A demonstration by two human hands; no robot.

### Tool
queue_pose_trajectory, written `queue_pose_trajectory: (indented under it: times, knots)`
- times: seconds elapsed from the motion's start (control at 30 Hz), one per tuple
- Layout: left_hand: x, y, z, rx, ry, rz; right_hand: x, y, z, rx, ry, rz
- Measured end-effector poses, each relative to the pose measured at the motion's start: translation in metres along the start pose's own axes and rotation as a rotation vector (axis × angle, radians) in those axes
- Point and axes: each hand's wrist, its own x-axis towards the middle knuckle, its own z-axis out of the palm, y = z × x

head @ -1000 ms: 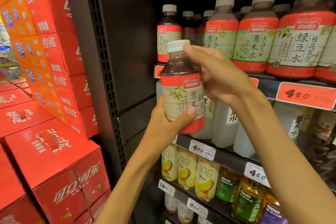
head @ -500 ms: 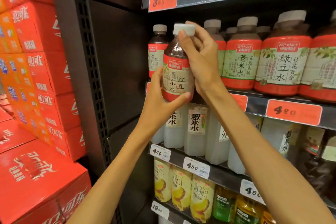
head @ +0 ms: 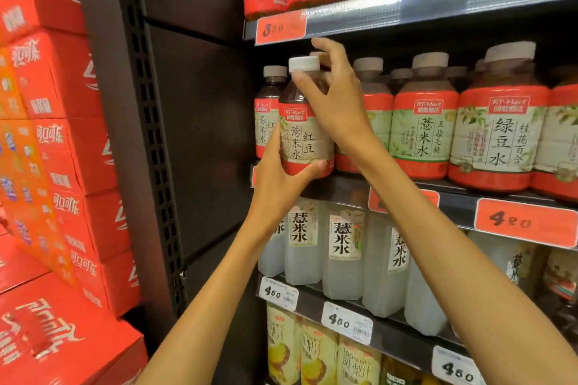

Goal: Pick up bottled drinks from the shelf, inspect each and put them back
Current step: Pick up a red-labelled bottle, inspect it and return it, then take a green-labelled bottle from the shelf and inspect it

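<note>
The left hand (head: pixel 275 178) cupped the base of a dark-drink bottle (head: pixel 305 122), its grip wrapped round the bottom with the thumb lying across the red band at the front. The right hand (head: pixel 336 103) held the same bottle from the right side, thumb pressed on the neck just under the white cap (head: pixel 304 63), the other fingers curled behind. The bottle stood upright at the front left of the shelf (head: pixel 456 200), its base about level with the shelf edge; whether it rested on the shelf could not be told. Just behind it to the left stood a matching bottle (head: pixel 266 109), and to the right a row of larger red-banded bottles (head: pixel 422 128). Clear bottles (head: pixel 342 253) lined the shelf below. Stacked red cartons (head: pixel 59 147) rose at the left
</note>
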Motion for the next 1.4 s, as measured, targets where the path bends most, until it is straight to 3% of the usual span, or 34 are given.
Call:
queue_pose_trajectory:
  times: [0.27, 0.5, 0.67, 0.8, 1.0, 1.1, 1.2, 1.33, 1.4]
  knots:
    - [0.015, -0.003, 0.006, 0.248, 0.079, 0.016, 0.009, 0.011, 0.001, -0.431, 0.137, -0.117]
    - [0.017, -0.011, 0.019, 0.361, 0.195, 0.045, 0.018, 0.023, 0.006, -0.862, 0.151, -0.177]
    - [0.018, -0.015, 0.024, 0.448, 0.213, 0.051, 0.017, 0.021, 0.000, -0.837, 0.066, -0.181]
    - [0.022, -0.014, 0.024, 0.497, 0.188, 0.047, 0.007, 0.019, -0.016, -0.870, 0.243, -0.258]
    - [0.012, -0.006, 0.028, 0.494, 0.213, 0.109, 0.008, 0.025, -0.035, -1.060, 0.178, -0.007]
    - [0.002, 0.002, 0.034, 0.436, 0.246, 0.207, 0.005, 0.021, -0.038, -1.014, 0.194, -0.075]
    - [-0.006, 0.008, 0.035, 0.392, 0.193, 0.328, -0.005, 0.011, -0.041, -0.780, 0.199, -0.110]
    - [-0.014, 0.015, 0.040, 0.237, -0.001, 0.255, -0.030, -0.009, -0.040, -0.356, 0.295, -0.236]
    - [-0.019, 0.018, 0.044, 0.180, -0.024, 0.217, -0.035, -0.015, -0.043, -0.205, 0.274, -0.178]
